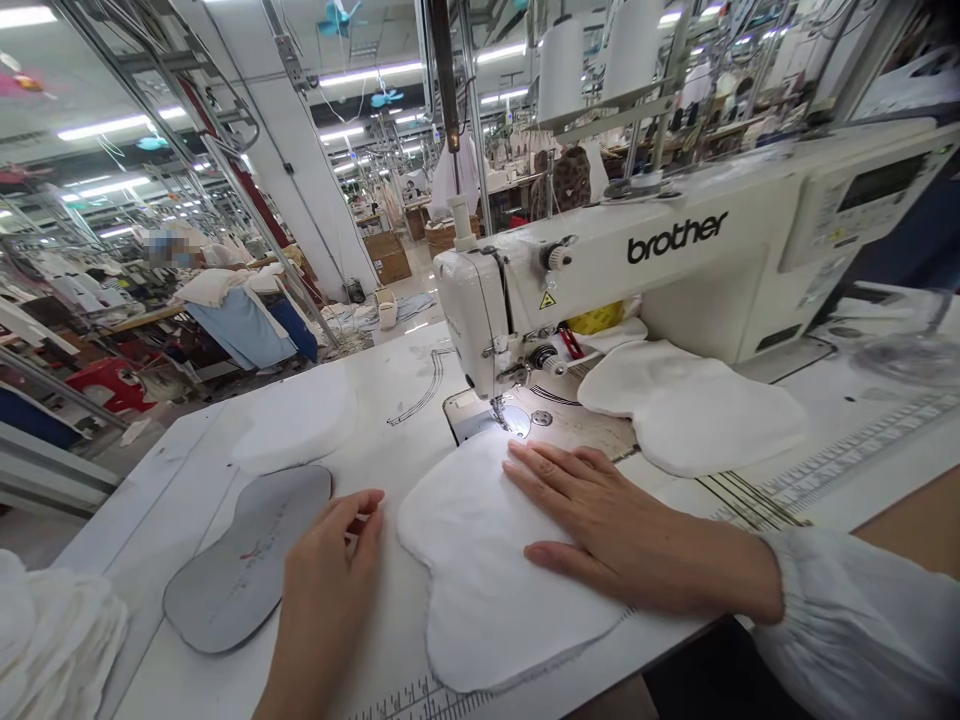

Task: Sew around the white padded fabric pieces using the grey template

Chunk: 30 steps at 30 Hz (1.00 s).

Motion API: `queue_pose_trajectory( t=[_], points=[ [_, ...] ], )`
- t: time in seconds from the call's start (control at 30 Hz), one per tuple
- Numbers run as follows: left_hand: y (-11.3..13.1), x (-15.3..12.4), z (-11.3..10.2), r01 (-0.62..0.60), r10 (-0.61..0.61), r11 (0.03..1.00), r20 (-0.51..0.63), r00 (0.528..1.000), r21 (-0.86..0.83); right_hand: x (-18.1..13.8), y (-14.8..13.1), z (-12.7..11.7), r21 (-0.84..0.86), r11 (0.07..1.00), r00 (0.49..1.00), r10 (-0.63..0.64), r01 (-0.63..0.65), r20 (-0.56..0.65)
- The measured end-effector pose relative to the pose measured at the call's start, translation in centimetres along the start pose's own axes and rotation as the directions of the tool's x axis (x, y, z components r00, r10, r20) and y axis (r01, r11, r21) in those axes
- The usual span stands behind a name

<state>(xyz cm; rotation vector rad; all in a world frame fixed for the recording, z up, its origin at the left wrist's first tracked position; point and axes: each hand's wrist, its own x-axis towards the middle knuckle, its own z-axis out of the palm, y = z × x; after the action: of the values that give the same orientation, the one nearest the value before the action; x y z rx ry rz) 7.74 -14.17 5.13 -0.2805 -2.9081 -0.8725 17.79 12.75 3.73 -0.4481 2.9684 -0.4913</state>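
Note:
A white, soft fabric piece with a curved outline (480, 580) lies on the sewing machine bed, its far edge at the needle and presser foot (501, 410). My right hand (600, 530) rests flat on this piece, fingers stretched toward the needle. Left of the fabric, my left hand (337, 560) hovers with loosely curled fingers, thumb and fingertips slightly apart, nothing visible between them. Beside it lies a grey, bean-shaped template (240, 570) with faint writing, partly hidden by that hand. The white Brother sewing machine (675, 240) has its needle light lit.
Another white fabric piece (697, 410) lies right of the needle, and one more (296, 425) behind the template. Layered white pieces (56, 640) are stacked at the lower left. Thread cones (561, 70) stand above the machine. A person works in the background at left.

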Motion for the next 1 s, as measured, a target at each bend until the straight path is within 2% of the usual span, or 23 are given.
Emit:
queue_pose_trajectory(
  t=[0.1, 0.17, 0.23, 0.3, 0.37, 0.43, 0.5, 0.6, 0.67, 0.7, 0.77, 0.83, 0.9, 1.0],
  points=[
    [-0.2, -1.2, -0.1, -0.048, 0.049, 0.999, -0.025, 0.999, 0.004, 0.0, 0.2, 0.0, -0.012, 1.000, 1.000, -0.017, 0.017, -0.018],
    [-0.1, -2.1, 0.4, -0.181, 0.182, 0.983, -0.044, 0.982, 0.034, 0.2, 0.1, -0.2, -0.018, 1.000, 1.000, -0.022, 0.021, -0.018],
    [0.1, -2.9, 1.3, -0.356, 0.362, 0.928, -0.036, 0.931, 0.109, 0.6, -0.3, -0.5, -0.035, 0.999, 0.999, -0.033, 0.032, -0.029],
    [0.3, -3.6, 2.5, -0.470, 0.481, 0.862, -0.013, 0.877, 0.190, 1.2, -1.1, -0.6, -0.040, 0.997, 0.997, -0.070, 0.069, -0.023],
    [0.1, -4.0, 3.4, -0.506, 0.528, 0.822, -0.018, 0.849, 0.261, 1.8, -2.1, -0.5, -0.007, 0.992, 0.992, -0.122, 0.122, 0.025],
    [-0.7, -4.1, 3.4, -0.503, 0.540, 0.793, -0.016, 0.841, 0.343, 2.0, -2.7, -0.3, 0.057, 0.986, 0.984, -0.159, 0.154, 0.084],
    [-2.2, -3.9, 2.4, -0.463, 0.512, 0.772, 0.005, 0.859, 0.436, 2.0, -2.9, -0.1, 0.110, 0.982, 0.981, -0.167, 0.156, 0.101],
    [-5.3, -3.3, -0.8, -0.301, 0.371, 0.779, -0.018, 0.928, 0.550, 1.7, -2.6, 0.0, 0.147, 0.975, 0.982, -0.176, 0.164, 0.074],
    [-6.9, -3.1, -3.2, -0.083, 0.157, 0.782, -0.065, 0.985, 0.617, 1.6, -2.4, 0.1, 0.144, 0.973, 0.981, -0.188, 0.181, 0.040],
    [-7.4, -3.0, -4.2, 0.007, 0.023, 0.777, -0.040, 0.999, 0.630, 1.5, -2.4, 0.1, 0.129, 0.973, 0.981, -0.195, 0.192, 0.014],
    [-7.6, -3.2, -5.6, 0.104, -0.171, 0.745, 0.038, 0.985, 0.659, 1.5, -2.6, 0.4, 0.072, 0.974, 0.976, -0.209, 0.213, -0.059],
    [-7.2, -3.4, -6.1, 0.030, -0.179, 0.704, 0.136, 0.974, 0.709, 1.4, -3.0, 0.8, 0.016, 0.974, 0.966, -0.220, 0.225, -0.134],
    [-6.6, -3.4, -6.1, -0.110, -0.104, 0.645, 0.230, 0.968, 0.756, 1.1, -3.4, 1.1, -0.003, 0.971, 0.955, -0.236, 0.239, -0.179],
    [-6.1, -2.9, -6.3, -0.209, -0.061, 0.605, 0.306, 0.950, 0.769, 0.0, -4.0, 1.2, 0.038, 0.962, 0.949, -0.261, 0.272, -0.179]
  ],
)
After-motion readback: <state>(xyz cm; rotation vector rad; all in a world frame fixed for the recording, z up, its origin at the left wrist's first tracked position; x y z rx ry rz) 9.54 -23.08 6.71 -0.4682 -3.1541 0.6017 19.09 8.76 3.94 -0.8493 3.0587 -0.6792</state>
